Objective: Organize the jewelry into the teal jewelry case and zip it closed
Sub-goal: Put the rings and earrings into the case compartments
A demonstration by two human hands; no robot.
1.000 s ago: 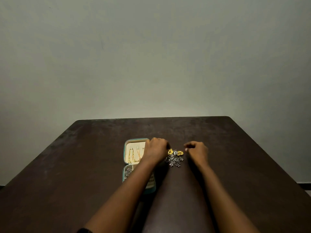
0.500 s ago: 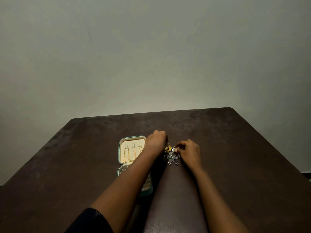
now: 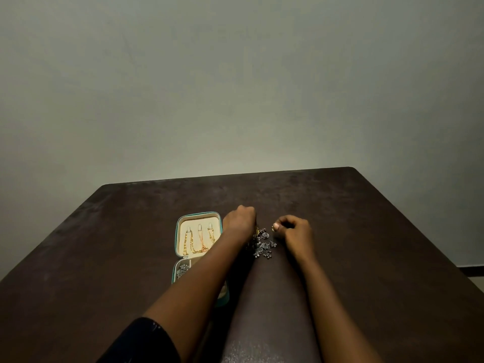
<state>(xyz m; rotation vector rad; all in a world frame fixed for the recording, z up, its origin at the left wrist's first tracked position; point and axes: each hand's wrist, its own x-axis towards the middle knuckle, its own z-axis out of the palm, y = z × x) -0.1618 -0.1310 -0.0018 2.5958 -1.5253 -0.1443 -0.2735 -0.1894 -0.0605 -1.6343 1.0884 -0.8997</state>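
While the left forearm crosses the open teal jewelry case (image 3: pixel 180 231), hiding much of its lower tray, the loose jewelry (image 3: pixel 263 246) lies on the table (image 3: pixel 366 231) just right of it. The right hand (image 3: pixel 296 231) has drawn back off that pile, thumb and forefinger pinching what seems a small piece (image 3: pixel 275 227), likely bound for the case. The left hand (image 3: pixel 239 222) curls over the pile's edge; whether it grips anything I cannot tell. Beyond, chains (image 3: pixel 199 239) hang in the lid.

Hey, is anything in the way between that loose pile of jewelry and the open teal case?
Only the person's own left forearm, which crosses over the case's near tray. No other object lies between the jewelry pile and the case.
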